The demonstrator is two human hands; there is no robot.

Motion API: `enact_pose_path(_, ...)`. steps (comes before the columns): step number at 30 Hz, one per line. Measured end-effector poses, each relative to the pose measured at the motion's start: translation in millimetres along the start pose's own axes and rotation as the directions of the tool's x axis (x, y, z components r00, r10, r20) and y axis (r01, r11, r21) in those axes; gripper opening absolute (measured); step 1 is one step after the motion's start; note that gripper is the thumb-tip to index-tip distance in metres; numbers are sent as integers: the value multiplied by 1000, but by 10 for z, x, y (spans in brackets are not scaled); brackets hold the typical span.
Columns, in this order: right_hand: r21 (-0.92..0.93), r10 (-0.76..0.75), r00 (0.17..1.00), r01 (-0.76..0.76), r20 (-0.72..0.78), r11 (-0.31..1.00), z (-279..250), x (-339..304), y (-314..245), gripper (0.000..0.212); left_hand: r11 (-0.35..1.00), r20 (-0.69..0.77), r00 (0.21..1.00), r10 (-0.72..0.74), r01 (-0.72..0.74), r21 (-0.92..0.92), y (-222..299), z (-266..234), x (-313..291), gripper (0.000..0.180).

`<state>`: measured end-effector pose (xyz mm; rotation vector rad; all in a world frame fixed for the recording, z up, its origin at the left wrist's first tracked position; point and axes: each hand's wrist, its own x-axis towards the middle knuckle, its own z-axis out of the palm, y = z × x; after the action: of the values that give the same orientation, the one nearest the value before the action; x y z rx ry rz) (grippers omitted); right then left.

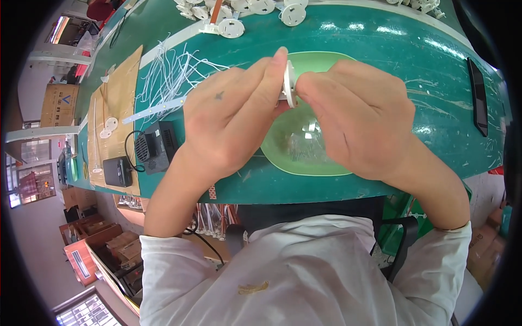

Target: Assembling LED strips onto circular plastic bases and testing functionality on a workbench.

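Observation:
Between the thumb and fingers of my left hand (225,117), a white round plastic disc (290,84) stands on edge. My right hand (364,117) is closed in a pinch, its fingertips against or very near the disc's right face. Whatever those fingers hold, if anything, is hidden. Both hands are above a light green plastic basin (293,167), where a cluster of small shiny pieces (304,149) lies at the bottom.
Thin white wires (168,76) are spread left of my hands, beside a white strip (155,110). A black device (155,146) sits nearer, next to a cardboard sheet (122,87). More white round parts (231,28) line the far side. A black phone-like slab (477,98) lies right.

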<state>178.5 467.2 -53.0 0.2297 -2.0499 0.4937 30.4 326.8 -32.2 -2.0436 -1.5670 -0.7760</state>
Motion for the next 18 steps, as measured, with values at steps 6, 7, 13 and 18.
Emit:
enact_pose_path(6, 14, -44, 998, 45, -44, 999, 46, -16, 5, 21, 999, 19, 999, -49, 49, -10, 48, -42, -10, 56)
enact_pose_path(7, -7, -63, 997, 63, -53, 998, 45, -17, 2, 22, 997, 18, 998, -66, 67, -32, 62, -47, -13, 56)
enact_pose_path(13, 69, -2, 1000, 3, -14, 998, -61, 54, 6, 18, 996, 44, 995, -87, 87, 11, 41, -186, 34, 55)
enact_pose_path(18, 248, 80, 996, -85, 30, 965, -87, 83, 53, 14, 995, 28, 995, -92, 92, -30, 44, -178, -5, 55)
